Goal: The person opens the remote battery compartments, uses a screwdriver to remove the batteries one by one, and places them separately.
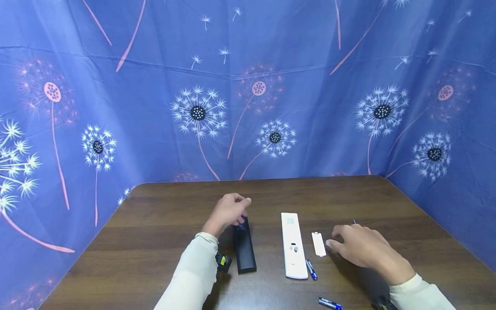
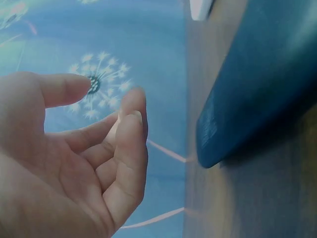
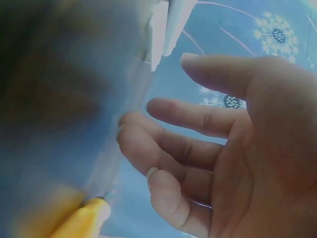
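White remote (image 1: pixel 294 258) lies back-up on table (image 1: pixel 174 202), cover (image 1: pixel 318 244) off beside it (prob. for battery access), & I see L hand (image 1: pixel 227 210) by black remote (image 1: pixel 245 250), R hand (image 1: pixel 360 244) by cover, both relaxed, holding nothing.

Brown wood-grain rectangular table (image 1: pixel 302 196) with rounded far corners is standing below. Blue printed cloth curtain (image 1: pixel 236 103) is hanging just behind its far edge and is continuing along both sides. White dandelion heads with dark round centres (image 1: pixel 198 113), pink dandelion heads (image 1: pixel 258 88) and small white floating seeds (image 1: pixel 224 51) are decorating cloth.
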A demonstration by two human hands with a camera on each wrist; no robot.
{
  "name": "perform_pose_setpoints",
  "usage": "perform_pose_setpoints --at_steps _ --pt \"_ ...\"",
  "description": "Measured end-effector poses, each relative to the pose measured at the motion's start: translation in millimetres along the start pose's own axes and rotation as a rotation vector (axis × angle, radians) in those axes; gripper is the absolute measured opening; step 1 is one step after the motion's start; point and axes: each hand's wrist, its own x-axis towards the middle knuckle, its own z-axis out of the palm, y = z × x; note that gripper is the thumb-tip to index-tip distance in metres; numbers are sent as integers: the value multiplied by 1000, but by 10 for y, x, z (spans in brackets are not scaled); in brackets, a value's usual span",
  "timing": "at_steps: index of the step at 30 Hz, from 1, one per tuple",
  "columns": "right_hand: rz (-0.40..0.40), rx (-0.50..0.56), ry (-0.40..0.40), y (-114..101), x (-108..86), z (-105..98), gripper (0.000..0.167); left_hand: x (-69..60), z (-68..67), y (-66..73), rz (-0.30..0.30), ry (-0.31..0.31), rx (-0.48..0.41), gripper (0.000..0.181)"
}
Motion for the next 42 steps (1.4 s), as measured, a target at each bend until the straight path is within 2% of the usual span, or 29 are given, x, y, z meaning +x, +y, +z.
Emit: perform_pose_setpoints --at_steps 3,8,13,18,24,30,35,42 --pt "-7 6 -4 -63 18 -39 23 16 -41 -1 -12 2 -23 37" --pt "-33 10 -10 -230 47 -112 25 47 -21 -5 -24 -15 -58 41" --pt "-73 33 17 -496 134 -221 27 56 -59 -43 -31 34 -94 41" --pt "-119 83 36 -775 207 -321 26 56 -63 -83 -16 15 -119 37" --pt "-126 123 8 -986 272 -310 30 43 -42 -138 -9 47 -75 34" --pt "-146 104 31 -1103 325 -240 27 42 -44 -165 0 58 -33 34" --pt "-211 94 14 -1254 375 -181 27 26 -125 -193 -19 78 41 34" --pt "-271 77 33 -1488 446 -111 26 -1 -175 -201 -81 90 352 46"
